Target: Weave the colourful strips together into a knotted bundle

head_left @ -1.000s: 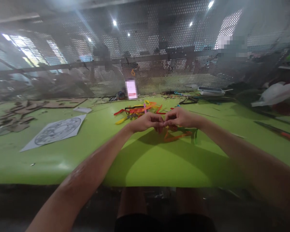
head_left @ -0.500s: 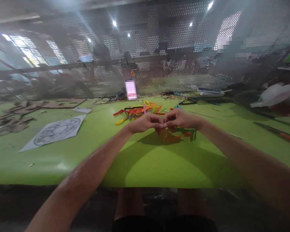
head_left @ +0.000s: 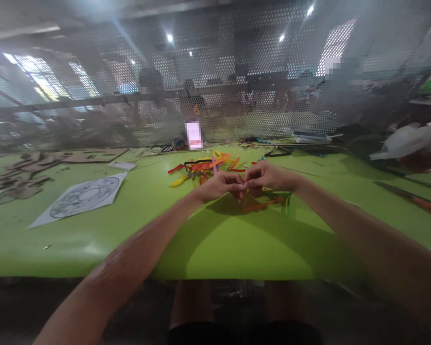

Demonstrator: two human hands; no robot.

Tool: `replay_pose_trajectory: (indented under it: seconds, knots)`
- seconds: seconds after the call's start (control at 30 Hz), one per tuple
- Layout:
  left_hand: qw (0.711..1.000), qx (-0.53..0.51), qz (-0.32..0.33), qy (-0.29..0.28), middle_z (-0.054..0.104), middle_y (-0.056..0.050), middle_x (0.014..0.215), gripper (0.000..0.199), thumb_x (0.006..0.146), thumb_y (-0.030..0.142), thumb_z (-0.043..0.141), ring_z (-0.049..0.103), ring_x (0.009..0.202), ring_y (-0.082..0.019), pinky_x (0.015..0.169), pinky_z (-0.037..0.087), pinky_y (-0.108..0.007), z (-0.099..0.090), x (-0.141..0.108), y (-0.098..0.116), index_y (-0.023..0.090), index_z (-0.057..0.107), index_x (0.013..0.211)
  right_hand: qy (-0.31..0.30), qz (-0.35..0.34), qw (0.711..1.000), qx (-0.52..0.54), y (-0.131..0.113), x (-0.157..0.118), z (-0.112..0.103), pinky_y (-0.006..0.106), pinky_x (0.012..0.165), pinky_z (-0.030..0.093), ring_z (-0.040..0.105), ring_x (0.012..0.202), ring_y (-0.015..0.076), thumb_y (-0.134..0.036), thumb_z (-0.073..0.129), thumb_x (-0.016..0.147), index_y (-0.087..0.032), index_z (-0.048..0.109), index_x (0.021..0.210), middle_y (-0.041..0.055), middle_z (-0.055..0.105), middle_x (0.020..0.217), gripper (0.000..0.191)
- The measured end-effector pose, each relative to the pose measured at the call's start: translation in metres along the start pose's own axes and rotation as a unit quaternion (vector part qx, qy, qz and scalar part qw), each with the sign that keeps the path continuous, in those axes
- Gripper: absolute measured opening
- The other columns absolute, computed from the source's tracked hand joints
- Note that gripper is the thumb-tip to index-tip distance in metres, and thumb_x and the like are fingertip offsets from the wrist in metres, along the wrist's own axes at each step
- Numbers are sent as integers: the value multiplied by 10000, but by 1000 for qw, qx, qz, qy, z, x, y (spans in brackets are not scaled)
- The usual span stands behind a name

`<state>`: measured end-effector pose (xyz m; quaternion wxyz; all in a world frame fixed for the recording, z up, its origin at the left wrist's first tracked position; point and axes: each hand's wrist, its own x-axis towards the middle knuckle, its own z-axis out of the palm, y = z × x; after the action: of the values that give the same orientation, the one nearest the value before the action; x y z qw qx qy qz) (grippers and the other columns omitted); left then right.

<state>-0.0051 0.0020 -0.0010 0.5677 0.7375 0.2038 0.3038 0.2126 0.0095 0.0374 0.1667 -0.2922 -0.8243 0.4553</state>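
My left hand (head_left: 222, 185) and my right hand (head_left: 265, 175) meet over the middle of the green table, fingertips pinched together and touching. From between them hang thin coloured strips, with an orange strip (head_left: 260, 205) and a green strip (head_left: 288, 203) visible below and beside my right hand. Both hands seem to pinch a part of these strips, though the exact spot is hidden by the fingers. Just beyond my left hand lies a loose pile of strips (head_left: 201, 165) in red, yellow, orange, black and purple. Their material is unclear.
At the left are a printed sheet (head_left: 88, 196) with a ring pattern and brown cut pieces (head_left: 25, 165). A perforated metal screen (head_left: 230, 96) rises behind the table. A white tray (head_left: 311, 138) sits at the back right, near a plastic bag (head_left: 402, 141) and a long orange-marked tool (head_left: 416, 197).
My left hand has shifted slightly to the right and down; its fingers still meet those of my right hand. The hanging strips have barely moved.
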Motion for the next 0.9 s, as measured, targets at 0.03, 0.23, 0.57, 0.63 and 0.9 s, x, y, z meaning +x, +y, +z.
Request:
replay_pose_trajectory:
  seconds: [0.03, 0.23, 0.57, 0.63, 0.9]
  knots:
    - [1000, -7, 0, 3, 712, -52, 708, 403, 780, 482, 774, 689, 634, -129, 663, 555, -253, 1, 0, 0, 99, 648, 786, 3, -2, 1000, 5, 0, 0, 0, 226, 510, 379, 531, 523, 96, -454, 755, 774, -141, 645, 737, -16, 582, 567, 334]
    - [1000, -8, 1, 1, 703, -48, 684, 403, 770, 477, 786, 685, 620, -131, 650, 552, -254, 2, -1, 2, 101, 642, 773, 6, -10, 1000, 26, -2, -1, 2, 221, 499, 371, 516, 507, 90, -464, 773, 758, -136, 641, 724, -25, 567, 551, 355]
    - [993, 113, -25, -25, 693, -44, 701, 427, 803, 528, 733, 657, 640, -111, 652, 509, -228, -15, 0, 5, 105, 672, 793, -1, 17, 998, -61, -7, 1, 3, 233, 512, 372, 499, 512, 92, -489, 706, 810, -151, 603, 708, -8, 583, 572, 368]
    - [988, 149, -26, -18, 677, -34, 680, 408, 826, 508, 715, 637, 629, -103, 637, 487, -218, -18, -1, 6, 107, 669, 767, 5, 23, 997, -67, -7, 1, 3, 237, 517, 372, 494, 515, 94, -485, 696, 814, -152, 600, 707, -10, 569, 567, 363]
    - [985, 170, -2, -32, 673, -32, 681, 395, 862, 498, 677, 628, 646, -112, 650, 473, -225, -15, -3, 9, 115, 667, 764, 36, 22, 994, -96, -2, 4, 1, 239, 517, 344, 480, 544, 99, -451, 692, 794, -146, 663, 752, -9, 554, 601, 309]
